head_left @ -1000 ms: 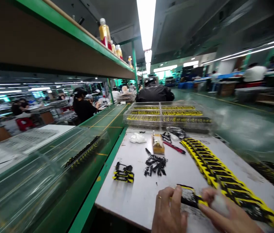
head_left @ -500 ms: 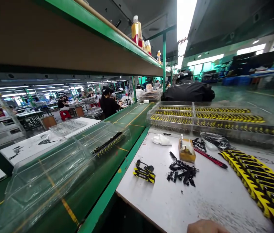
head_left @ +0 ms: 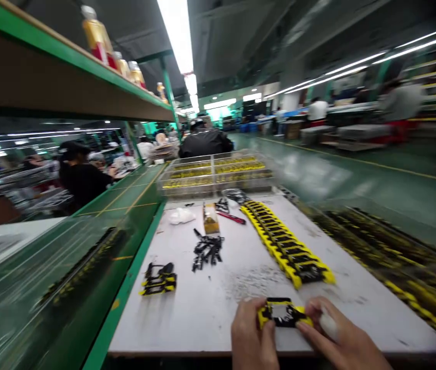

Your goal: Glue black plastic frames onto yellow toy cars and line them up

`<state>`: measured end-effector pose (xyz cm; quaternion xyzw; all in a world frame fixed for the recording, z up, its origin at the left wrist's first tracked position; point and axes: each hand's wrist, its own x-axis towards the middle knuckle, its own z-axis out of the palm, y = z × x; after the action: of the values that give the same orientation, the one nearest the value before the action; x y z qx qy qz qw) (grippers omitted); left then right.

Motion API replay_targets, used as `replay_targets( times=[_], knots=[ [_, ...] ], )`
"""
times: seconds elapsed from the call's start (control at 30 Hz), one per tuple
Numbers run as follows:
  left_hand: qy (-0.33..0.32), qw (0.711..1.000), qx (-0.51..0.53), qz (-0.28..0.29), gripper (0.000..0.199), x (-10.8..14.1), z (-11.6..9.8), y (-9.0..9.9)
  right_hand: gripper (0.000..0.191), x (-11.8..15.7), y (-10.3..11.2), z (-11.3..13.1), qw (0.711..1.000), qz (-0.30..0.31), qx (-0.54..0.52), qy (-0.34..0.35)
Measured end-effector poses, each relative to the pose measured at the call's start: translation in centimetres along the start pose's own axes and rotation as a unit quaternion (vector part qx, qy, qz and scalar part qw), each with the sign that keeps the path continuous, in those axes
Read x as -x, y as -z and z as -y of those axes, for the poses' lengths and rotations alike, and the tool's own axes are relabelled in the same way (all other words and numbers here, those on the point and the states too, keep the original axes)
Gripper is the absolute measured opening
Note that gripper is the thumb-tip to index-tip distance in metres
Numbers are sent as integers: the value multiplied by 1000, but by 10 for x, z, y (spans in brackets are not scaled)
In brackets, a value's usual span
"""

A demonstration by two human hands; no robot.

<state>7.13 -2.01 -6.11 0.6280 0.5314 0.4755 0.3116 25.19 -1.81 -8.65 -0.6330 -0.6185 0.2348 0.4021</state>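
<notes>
Near the front edge of the white tabletop, my left hand (head_left: 252, 334) grips the left end of a black-and-yellow plastic part (head_left: 283, 312) with a rectangular opening. On the part's right end are the closed fingers of my right hand (head_left: 343, 339). Something white (head_left: 329, 324) shows at my right fingers; whether it is worn or held I cannot tell. Beyond my hands, a long row of similar black-and-yellow parts (head_left: 285, 239) stretches away. Another such part (head_left: 159, 278) sits to the left, beside a pile of small black pieces (head_left: 207, 252).
A small yellowish box (head_left: 211, 221), a red-and-black pen-like tool (head_left: 231, 218) and a crumpled white bag (head_left: 181, 216) lie farther back. Clear trays (head_left: 218, 180) of parts stand behind and at right (head_left: 380, 246). A green conveyor (head_left: 104, 272) runs along the left; a person (head_left: 206, 141) sits ahead.
My view has swung right and down. Both hands now show, holding a black-and-yellow part; earlier only part of one hand showed at the bottom edge.
</notes>
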Motion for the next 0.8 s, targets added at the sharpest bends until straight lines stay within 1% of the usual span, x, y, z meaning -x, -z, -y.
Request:
replay_targets(
  times=[0.07, 0.17, 0.3, 0.43, 0.6, 0.7, 0.8],
  knots=[
    [-9, 1000, 2, 12, 27, -2, -1, -7, 21, 6, 11, 7, 1000, 19, 16, -15],
    [-5, 1000, 0, 27, 31, -5, -7, -17, 16, 5, 24, 12, 999, 6, 15, -37],
    [16, 998, -18, 66, 44, -11, -19, -34, 17, 1, 44, 7, 998, 6, -2, -70],
    [8, 996, -13, 82, 42, -18, -25, -51, 14, -6, 60, 2, 997, 4, -1, -73],
    [8, 996, -58, 71, 35, -30, -24, -66, 13, -19, 65, -5, 998, -22, 7, -60],
    [8, 996, -64, 67, 33, -36, -25, -71, 13, -27, 63, -12, 998, -34, 4, -46],
    [26, 995, -64, 69, 34, -40, -28, -73, 16, -32, 62, -18, 998, -41, 1, -52]
  ],
)
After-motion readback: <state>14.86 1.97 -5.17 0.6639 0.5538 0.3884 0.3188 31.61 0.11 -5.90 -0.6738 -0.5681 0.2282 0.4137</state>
